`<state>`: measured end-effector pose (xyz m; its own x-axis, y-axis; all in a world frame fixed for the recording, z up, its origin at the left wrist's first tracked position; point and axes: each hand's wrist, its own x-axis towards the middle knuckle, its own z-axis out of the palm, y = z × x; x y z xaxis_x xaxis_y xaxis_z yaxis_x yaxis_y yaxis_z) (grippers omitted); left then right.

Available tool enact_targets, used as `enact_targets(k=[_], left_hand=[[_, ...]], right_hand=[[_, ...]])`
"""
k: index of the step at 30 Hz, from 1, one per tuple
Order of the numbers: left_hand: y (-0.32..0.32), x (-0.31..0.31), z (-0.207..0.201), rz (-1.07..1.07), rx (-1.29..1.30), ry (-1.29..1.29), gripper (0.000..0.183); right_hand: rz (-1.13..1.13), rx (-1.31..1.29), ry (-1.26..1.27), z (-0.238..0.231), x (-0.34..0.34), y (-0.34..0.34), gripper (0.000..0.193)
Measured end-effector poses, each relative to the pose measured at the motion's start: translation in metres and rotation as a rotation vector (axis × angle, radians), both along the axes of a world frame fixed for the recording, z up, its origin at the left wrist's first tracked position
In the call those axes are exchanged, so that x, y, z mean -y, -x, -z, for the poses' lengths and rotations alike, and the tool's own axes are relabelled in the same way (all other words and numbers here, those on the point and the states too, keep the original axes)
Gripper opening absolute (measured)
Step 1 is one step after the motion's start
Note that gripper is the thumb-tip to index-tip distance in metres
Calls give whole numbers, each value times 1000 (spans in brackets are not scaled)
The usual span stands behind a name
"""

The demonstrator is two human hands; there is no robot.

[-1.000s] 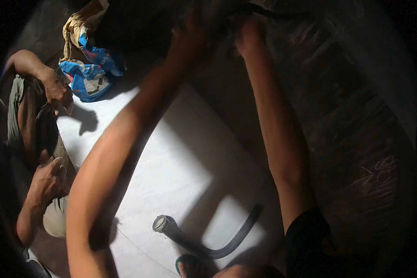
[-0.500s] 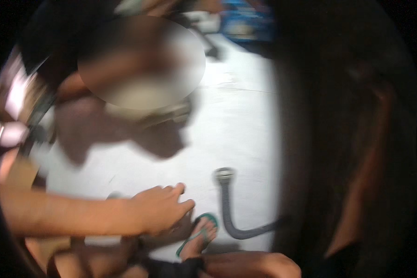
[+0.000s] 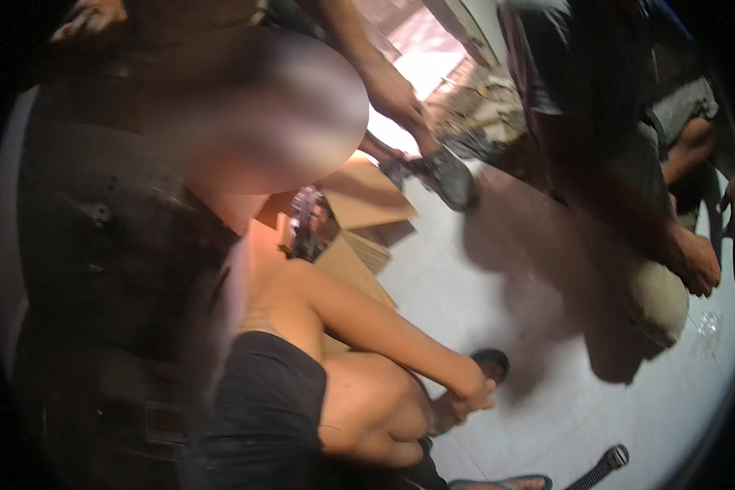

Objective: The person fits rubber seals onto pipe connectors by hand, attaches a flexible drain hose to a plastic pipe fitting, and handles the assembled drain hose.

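Observation:
My left arm reaches across my bent knee [image 3: 376,400], below dark shorts [image 3: 261,400]. At its end my left hand [image 3: 474,398] hangs over my lower leg with the fingers curled in; whether anything is inside them is hidden. A dark sandal [image 3: 493,359] shows just behind that hand. My right hand is out of the picture. At the bottom edge lie a green flip-flop [image 3: 506,480] with a foot in it and a grey corrugated hose [image 3: 600,465] with a collar at its end.
Opened cardboard [image 3: 367,196] lies beyond my arm, dark and shiny contents beside it. A co-worker's hand [image 3: 396,98] hangs above a dark shoe [image 3: 449,178]. To the right, another person's hand [image 3: 696,263] is by a beige rounded shape [image 3: 660,302]. A dark panel [image 3: 98,286] fills the left.
The view has swung left, bringing the cardboard and dark panel in, while the hose has shifted to the lower right. My left hand's fingers were more extended before; now they look curled.

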<state>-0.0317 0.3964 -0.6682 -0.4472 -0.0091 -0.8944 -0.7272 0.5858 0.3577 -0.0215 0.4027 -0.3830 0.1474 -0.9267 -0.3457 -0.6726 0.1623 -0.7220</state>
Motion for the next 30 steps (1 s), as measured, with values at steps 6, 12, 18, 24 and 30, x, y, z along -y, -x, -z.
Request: enact_targets(k=[6, 12, 18, 24, 30], left_hand=[[11, -1, 14, 63, -276, 146, 59], [-12, 65, -111, -34, -139, 104, 60], [12, 48, -98, -1, -104, 20, 54], [21, 57, -88, 183, -116, 65, 55], [82, 52, -80, 370, -169, 28, 53]], right_hand=[[-242, 271, -42, 50, -13, 166, 11], [-3, 322, -454, 41, -25, 324, 9], [32, 234, -198, 28, -84, 355, 5], [-163, 206, 263, 58, -110, 355, 16], [-172, 234, 287, 73, -128, 350, 21]])
